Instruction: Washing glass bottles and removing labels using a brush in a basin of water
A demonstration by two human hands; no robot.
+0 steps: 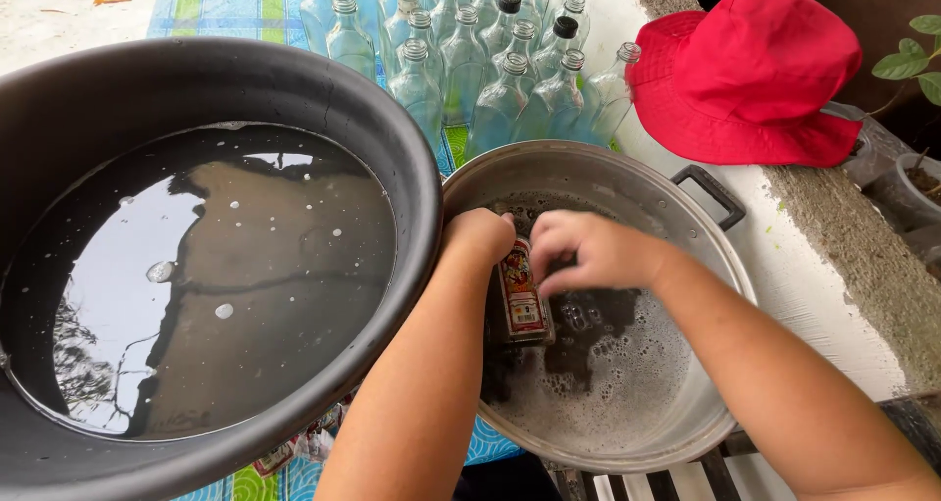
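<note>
Your 2 hands meet over the bottle (520, 300) in the metal pot (627, 173): left hand (477, 234) grips its top end, right hand (588, 251) w/ fingers curled on the label side, long axis running toward you, half sunk in sudsy water.

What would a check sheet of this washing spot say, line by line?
Surface: patterned blue and green cloth under the basins.
Job's things: labelled bottle held in a metal pot of soapy water.
Clutter: black basin of still water; clear glass bottles standing together, most uncapped, a few with black caps; torn paper bits below the basin.
Hands: left hand grips the bottle's top; right hand has its fingers on the bottle beside the label.
Cables: nothing seen.
Surroundings: red hat on a white ledge; green leaves at the right edge.
</note>
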